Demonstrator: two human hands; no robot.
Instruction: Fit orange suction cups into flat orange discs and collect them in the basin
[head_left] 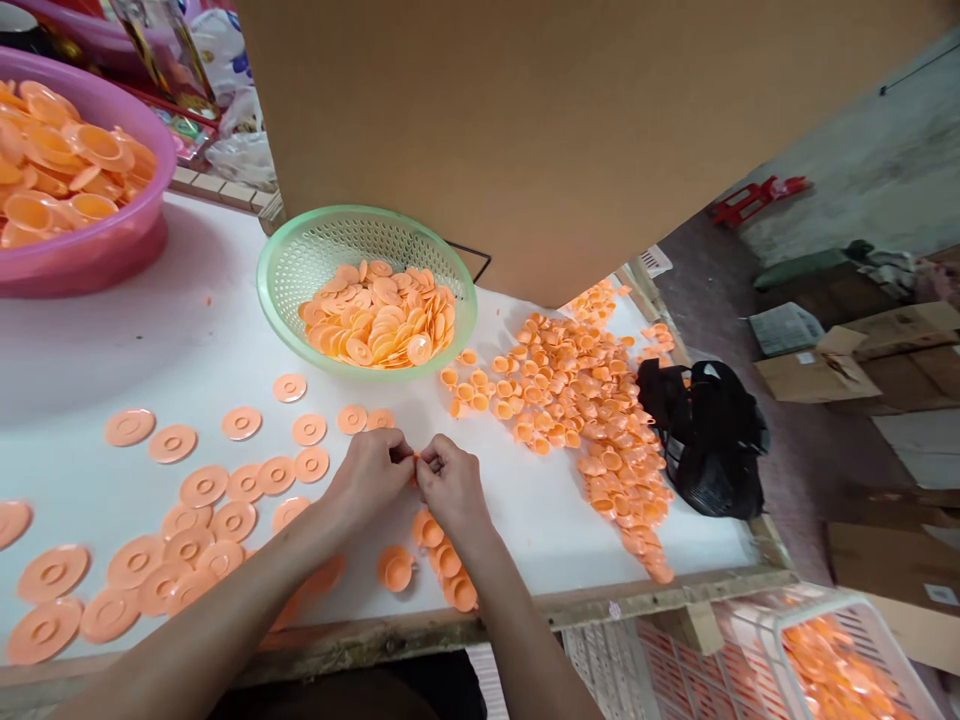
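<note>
Bordering the near side of the white worktop (pixel 540 510), a worn wooden edge (pixel 585 602) is running below the forearms, and beneath it at the right a plastic crate (pixel 889 640) is holding more orange pieces. Just inside the edge, a cluster of orange cups (pixel 446 560) is lying partly behind the right forearm, while a loose cup (pixel 395 568) is sitting just to its left.

Beyond these, the left hand (pixel 375 465) and the right hand (pixel 454 480) are meeting fingertip to fingertip over the worktop. Each grip is pinching the same small orange piece (pixel 415 457), which is showing only as a sliver between the fingers; its shape is staying hidden.

To the left, flat orange discs (pixel 204 486) are spreading across the surface, some overlapping. To the right, a large heap of small cups (pixel 592 400) is stretching toward the far side, with a black bag (pixel 720 440) resting against it.

Farther back, a green colander (pixel 274 290) is holding a pile of discs, and at the far left a pink basin (pixel 135 240) is brimming with bigger orange pieces. Behind the colander, a large cardboard sheet (pixel 487 130) is standing upright. On the floor beyond, cardboard boxes (pixel 817 365) are lying near the wall (pixel 862 150).
</note>
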